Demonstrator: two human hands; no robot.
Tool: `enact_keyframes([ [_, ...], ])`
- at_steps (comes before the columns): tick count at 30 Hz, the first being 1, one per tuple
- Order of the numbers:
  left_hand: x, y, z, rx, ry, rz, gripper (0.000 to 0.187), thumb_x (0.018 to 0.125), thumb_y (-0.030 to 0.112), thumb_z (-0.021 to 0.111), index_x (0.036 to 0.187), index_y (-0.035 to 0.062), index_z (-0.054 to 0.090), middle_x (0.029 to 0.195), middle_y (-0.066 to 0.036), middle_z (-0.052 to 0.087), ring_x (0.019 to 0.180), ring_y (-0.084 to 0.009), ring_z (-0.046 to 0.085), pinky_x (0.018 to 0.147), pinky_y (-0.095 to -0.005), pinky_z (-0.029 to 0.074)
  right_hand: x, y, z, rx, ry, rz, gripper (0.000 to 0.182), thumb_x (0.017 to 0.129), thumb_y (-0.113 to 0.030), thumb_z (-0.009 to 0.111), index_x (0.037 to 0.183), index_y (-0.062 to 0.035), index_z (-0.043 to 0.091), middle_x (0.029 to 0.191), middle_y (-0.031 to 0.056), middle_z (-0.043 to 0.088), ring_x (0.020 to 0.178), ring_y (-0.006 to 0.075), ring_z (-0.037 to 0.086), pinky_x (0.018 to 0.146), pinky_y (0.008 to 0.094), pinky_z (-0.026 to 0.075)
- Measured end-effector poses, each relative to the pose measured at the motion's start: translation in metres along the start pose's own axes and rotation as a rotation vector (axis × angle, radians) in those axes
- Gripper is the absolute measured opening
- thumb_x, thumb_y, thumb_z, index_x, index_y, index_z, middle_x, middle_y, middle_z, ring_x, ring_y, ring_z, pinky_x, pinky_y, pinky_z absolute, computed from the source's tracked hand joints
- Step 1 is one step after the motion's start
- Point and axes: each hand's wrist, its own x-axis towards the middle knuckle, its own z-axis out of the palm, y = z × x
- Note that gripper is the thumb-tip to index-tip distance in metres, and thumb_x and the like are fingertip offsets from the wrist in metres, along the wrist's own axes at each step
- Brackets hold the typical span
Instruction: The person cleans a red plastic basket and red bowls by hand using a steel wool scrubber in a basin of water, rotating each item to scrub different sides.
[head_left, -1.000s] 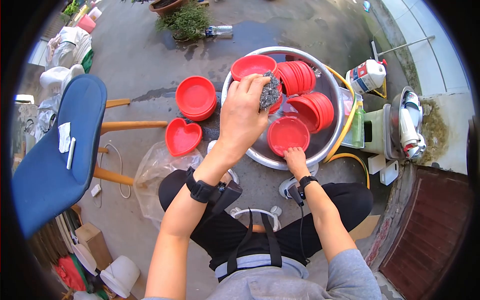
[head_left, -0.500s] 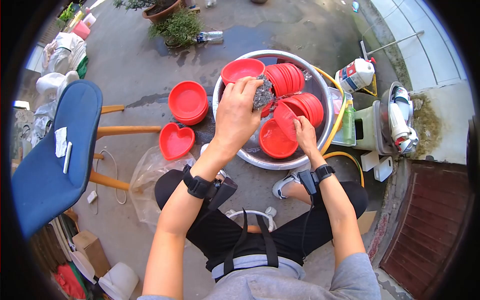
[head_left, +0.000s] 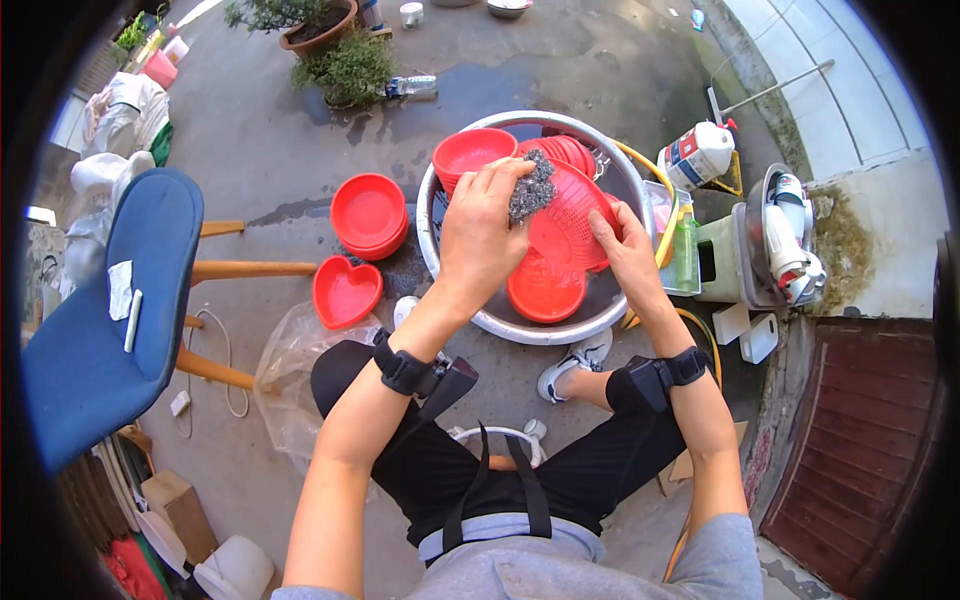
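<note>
My left hand is closed on a grey steel-wool scrubber, just left of a red perforated basket. My right hand grips that basket by its right rim, holding it tilted above a large metal basin. Below the basket, a round red bowl sits in the basin with some liquid in it. More red bowls are stacked at the basin's upper left, and other red pieces lie behind the held basket, partly hidden by it.
Stacked red bowls and a heart-shaped red bowl lie left of the basin. A blue chair stands at far left. On the right are a yellow hose, a white jug and a green bottle.
My right hand has lifted the red basket out from among the pieces in the basin and turned its perforated face up beside the scrubber. The view has shifted slightly.
</note>
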Motion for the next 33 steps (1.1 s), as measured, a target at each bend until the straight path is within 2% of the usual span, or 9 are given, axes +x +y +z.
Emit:
enact_keyframes([
  [9,0.004,-0.005,-0.002,-0.081,0.071,-0.147,0.04,0.074,0.01,0.076,0.111,0.004,0.06,0.102,-0.016,0.066,0.095,-0.0355,0.061,0.083,-0.0423,0.048,-0.002,0.009,-0.011,-0.183,-0.008,-0.088,0.023,0.095,-0.023,0.062,0.101,-0.0011,0.06,0.087,0.0027,0.063,0.082,0.0073,0.056,0.075,0.0258,0.046],
  [12,-0.014,-0.032,0.004,-0.003,-0.108,-0.296,0.038,0.078,0.014,0.075,0.112,0.0068,0.06,0.101,-0.016,0.066,0.091,-0.0316,0.064,0.079,-0.0374,0.05,0.002,0.038,-0.01,-0.175,-0.037,-0.106,0.022,0.094,-0.019,0.061,0.107,-0.0013,0.058,0.091,0.0088,0.066,0.086,0.0142,0.062,0.078,0.0301,0.048],
  [16,-0.058,-0.063,0.022,0.119,-0.369,-0.32,0.038,0.076,0.016,0.076,0.109,0.0067,0.059,0.098,-0.016,0.066,0.092,-0.0343,0.064,0.079,-0.0423,0.05,-0.015,0.072,0.004,-0.495,-0.181,-0.101,0.024,0.092,-0.013,0.055,0.115,-0.0052,0.053,0.099,0.0262,0.064,0.1,0.0412,0.062,0.082,0.0442,0.048],
  [18,-0.08,-0.075,0.037,0.207,-0.459,-0.349,0.04,0.074,0.014,0.075,0.109,0.0059,0.058,0.096,-0.016,0.066,0.092,-0.0351,0.063,0.079,-0.0448,0.049,-0.024,0.09,0.018,-0.602,-0.218,-0.062,0.024,0.092,-0.013,0.054,0.115,-0.0072,0.051,0.094,0.0278,0.064,0.093,0.0446,0.062,0.076,0.0495,0.048],
  [20,-0.105,-0.094,0.055,0.229,-0.489,-0.345,0.042,0.073,0.013,0.075,0.11,0.0056,0.057,0.097,-0.016,0.065,0.093,-0.0355,0.062,0.08,-0.0454,0.049,-0.031,0.106,0.033,-0.711,-0.268,0.017,0.024,0.092,-0.013,0.054,0.115,-0.0063,0.05,0.088,0.0274,0.064,0.087,0.0454,0.062,0.073,0.0505,0.048],
  [22,-0.121,-0.106,0.067,0.385,-0.594,-0.379,0.042,0.073,0.011,0.075,0.11,0.006,0.057,0.1,-0.015,0.064,0.095,-0.0353,0.061,0.081,-0.0451,0.05,-0.039,0.129,0.049,-0.784,-0.301,-0.116,0.026,0.088,-0.009,0.054,0.114,-0.0063,0.051,0.085,0.0264,0.064,0.082,0.0429,0.064,0.069,0.0506,0.049],
  [26,-0.148,-0.134,0.076,0.498,-0.533,-0.304,0.043,0.07,0.004,0.07,0.11,0.0035,0.056,0.107,-0.014,0.061,0.094,-0.0346,0.059,0.08,-0.0436,0.051,-0.048,0.177,0.082,-0.987,-0.36,-0.334,0.03,0.085,-0.006,0.051,0.115,-0.0055,0.053,0.105,0.0203,0.067,0.091,0.0336,0.067,0.077,0.0413,0.054],
  [31,-0.144,-0.142,0.082,0.592,-0.409,-0.114,0.029,0.07,0.004,0.065,0.098,0.0041,0.057,0.107,-0.012,0.059,0.093,-0.029,0.057,0.076,-0.0393,0.05,-0.052,0.209,0.097,-1.102,-0.465,-0.191,0.047,0.085,-0.007,0.051,0.131,-0.0089,0.05,0.132,0.0257,0.052,0.108,0.0359,0.062,0.086,0.0408,0.054],
  [33,-0.144,-0.145,0.088,0.644,-0.499,-0.012,0.025,0.074,0.008,0.062,0.098,0.0055,0.058,0.113,-0.012,0.059,0.094,-0.0258,0.056,0.075,-0.0362,0.047,-0.053,0.225,0.097,-1.163,-0.415,-0.238,0.046,0.085,-0.008,0.052,0.132,-0.0101,0.05,0.129,0.0256,0.053,0.106,0.0346,0.062,0.083,0.0393,0.054],
])
